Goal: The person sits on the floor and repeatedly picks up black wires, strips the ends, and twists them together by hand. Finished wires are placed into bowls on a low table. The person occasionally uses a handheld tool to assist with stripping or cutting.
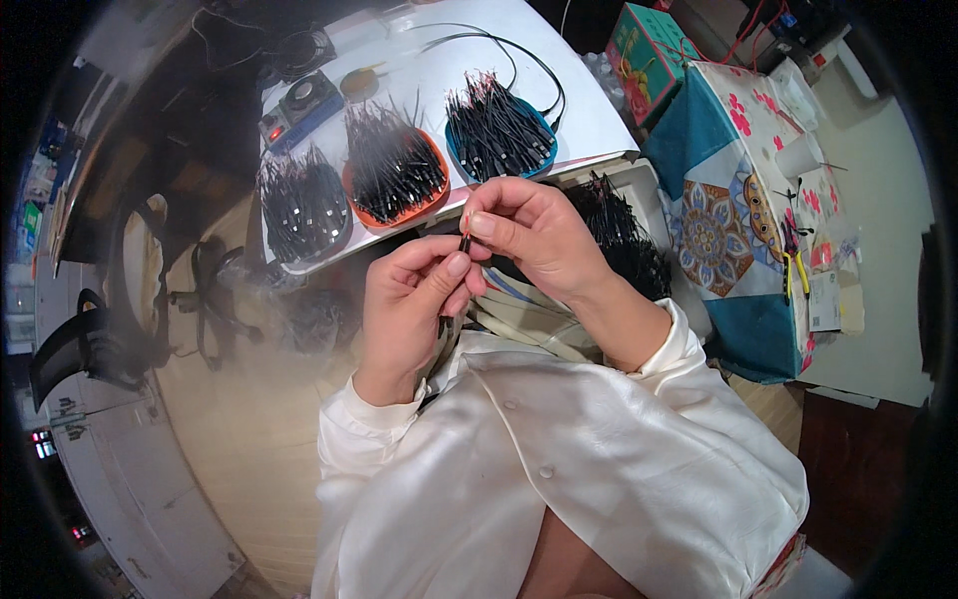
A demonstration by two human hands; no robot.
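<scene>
A white bench [589, 110] spreads out beyond the fingers, and a patterned teal cloth-covered stand [733, 215] sits off to the right of them. Just past the fingertips lie three shallow dishes heaped with short black wires: a blue dish [544, 160] straight ahead, an orange dish [431, 200] slightly to the left, and a dark dish [302, 210] further left. A white tray [654, 205] piled with more black wires lies under and to the right of the right hand. A small grey box with a dial [299, 105] stands far beyond the orange dish.

The left hand [404, 309] and the right hand [534, 235] meet in front of the chest. The fingers [454, 268] of both hands pinch one thin black wire piece [465, 240] with a reddish tip, held upright between the thumbs and forefingers, above the lap and just short of the bench edge.
</scene>
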